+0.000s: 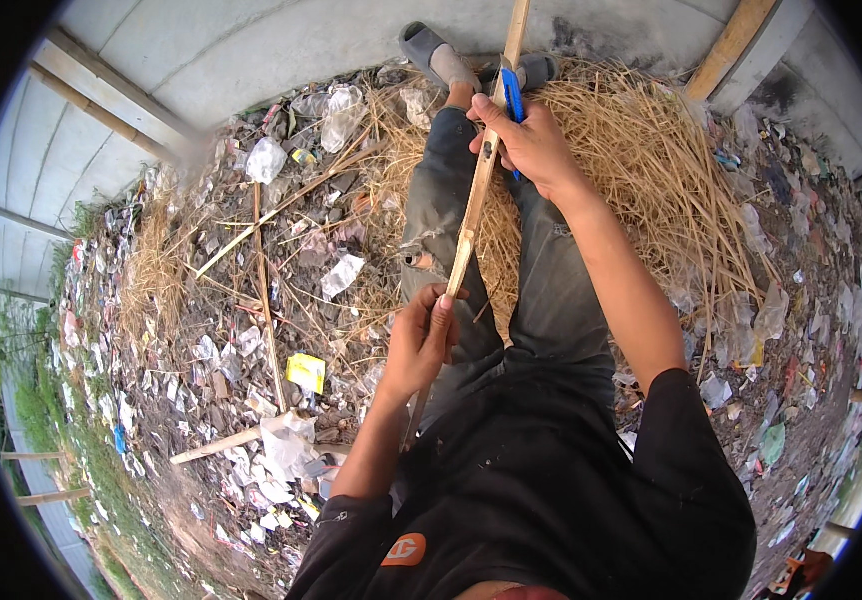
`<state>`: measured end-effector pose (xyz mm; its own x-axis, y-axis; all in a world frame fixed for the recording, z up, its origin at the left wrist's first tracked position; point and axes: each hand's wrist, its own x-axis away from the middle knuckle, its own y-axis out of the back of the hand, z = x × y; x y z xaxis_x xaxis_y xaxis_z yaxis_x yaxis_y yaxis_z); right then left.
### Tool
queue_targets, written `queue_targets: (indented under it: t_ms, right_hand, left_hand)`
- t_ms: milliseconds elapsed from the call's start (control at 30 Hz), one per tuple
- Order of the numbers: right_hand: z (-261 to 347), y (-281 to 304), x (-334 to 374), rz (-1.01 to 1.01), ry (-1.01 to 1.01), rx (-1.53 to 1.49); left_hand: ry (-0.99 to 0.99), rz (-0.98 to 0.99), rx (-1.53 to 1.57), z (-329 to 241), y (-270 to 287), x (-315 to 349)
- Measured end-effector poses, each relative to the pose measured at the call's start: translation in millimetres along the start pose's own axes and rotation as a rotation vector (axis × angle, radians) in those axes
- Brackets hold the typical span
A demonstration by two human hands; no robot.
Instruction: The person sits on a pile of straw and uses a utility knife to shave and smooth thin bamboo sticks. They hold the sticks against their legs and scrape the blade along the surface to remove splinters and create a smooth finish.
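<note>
A long split bamboo strip [473, 210] runs slantwise from the top of the view, between my legs, down past my left hip. My left hand [423, 338] is closed round its lower part, thumb lying along it. Further up, my right hand [531, 145] is closed on a blue utility knife [513, 95], held against the strip. Its thumb and fingertips reach over the bamboo. A dark notch or node shows in the strip just below those fingers. The knife's blade cannot be made out clearly.
My outstretched legs [561, 270] lie over a heap of thin straw-coloured shavings [641, 170]. Litter and plastic scraps cover the ground, with a yellow packet [306, 373] at left. Loose bamboo sticks [268, 290] lie there too. A grey panel wall [281, 45] stands beyond my feet.
</note>
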<state>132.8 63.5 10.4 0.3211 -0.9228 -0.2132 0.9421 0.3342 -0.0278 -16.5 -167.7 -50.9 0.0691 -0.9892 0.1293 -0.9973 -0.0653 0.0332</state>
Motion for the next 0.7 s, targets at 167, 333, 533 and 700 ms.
queue_targets:
  t_ms: [167,333,533,700]
  right_hand:
    - [-14.2,7.8,12.1,0.004,-0.060,0.298]
    - [-37.1,-19.8,74.4,0.148,0.093,0.842]
    - [-59.2,-44.7,90.3,0.188,-0.005,0.964]
    - [-85.1,-42.2,67.9,0.160,-0.005,1.051]
  left_hand:
    - [-0.042,-0.039,0.236,11.2,1.6,-11.3]
    - [-0.010,-0.205,0.154,-7.6,8.3,-35.6]
    - [0.030,-0.221,0.119,-5.9,5.8,-53.8]
    - [0.026,-0.254,0.117,2.0,-2.5,-58.7]
